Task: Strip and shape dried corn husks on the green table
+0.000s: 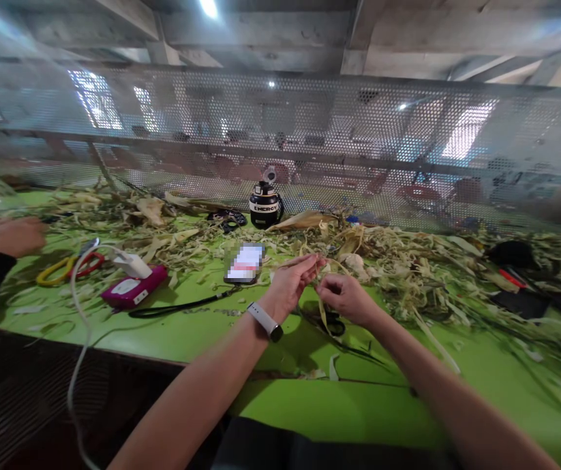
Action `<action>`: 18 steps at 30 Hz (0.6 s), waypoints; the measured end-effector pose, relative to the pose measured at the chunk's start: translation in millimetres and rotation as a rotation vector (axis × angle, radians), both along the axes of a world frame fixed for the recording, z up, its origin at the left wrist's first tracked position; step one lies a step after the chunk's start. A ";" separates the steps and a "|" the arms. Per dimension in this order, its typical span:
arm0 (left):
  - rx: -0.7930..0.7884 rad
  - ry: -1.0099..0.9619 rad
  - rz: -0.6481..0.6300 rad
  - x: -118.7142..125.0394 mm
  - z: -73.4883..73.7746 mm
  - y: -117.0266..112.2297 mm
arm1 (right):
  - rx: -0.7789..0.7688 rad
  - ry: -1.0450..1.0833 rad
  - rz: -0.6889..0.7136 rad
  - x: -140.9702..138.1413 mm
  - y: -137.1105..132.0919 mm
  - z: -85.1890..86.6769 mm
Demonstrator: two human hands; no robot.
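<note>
Over the green table, my left hand (pixel 293 282) pinches a thin pale strip of what looks like dried corn husk (pixel 323 314). My right hand (pixel 343 295), close beside it, has its fingers curled on the same strip. One end hangs below the hands, and the part between the fingertips is too small to make out. Black-handled scissors (pixel 334 325) lie on the table just below my hands. Behind my left hand rests a phone (pixel 244 264) with a lit, blurred screen.
Heaps of dried husk scraps (pixel 417 271) spread along the back. A black jug (pixel 263 207) stands before a perforated screen (pixel 310 137). At left are a purple power strip (pixel 134 287), a white cable (pixel 83 320), yellow-and-red-handled scissors (pixel 55 271) and another person's hand (pixel 10 236).
</note>
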State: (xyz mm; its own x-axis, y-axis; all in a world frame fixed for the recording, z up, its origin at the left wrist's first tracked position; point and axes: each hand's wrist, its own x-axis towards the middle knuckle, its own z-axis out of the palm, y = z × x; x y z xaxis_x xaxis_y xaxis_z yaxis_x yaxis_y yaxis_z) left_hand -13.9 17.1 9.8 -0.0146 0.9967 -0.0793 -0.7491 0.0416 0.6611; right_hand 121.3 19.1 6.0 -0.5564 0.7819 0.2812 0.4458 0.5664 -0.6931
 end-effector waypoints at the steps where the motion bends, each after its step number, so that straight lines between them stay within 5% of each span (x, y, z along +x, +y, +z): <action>1: -0.004 -0.005 0.000 -0.2 0.5 -0.3 | -0.012 0.000 0.009 0.0 0.3 -0.2; 9: 0.063 0.127 -0.050 -2.3 -0.6 -1.3 | 0.045 0.050 -0.014 1.9 -6.5 6.9; 14: 0.172 0.366 -0.152 1.3 -1.9 -6.3 | 0.228 0.342 -0.429 16.4 3.2 21.1; 18: 0.235 0.563 -0.196 5.6 -2.0 -11.4 | -0.089 0.412 -0.250 16.8 12.7 18.2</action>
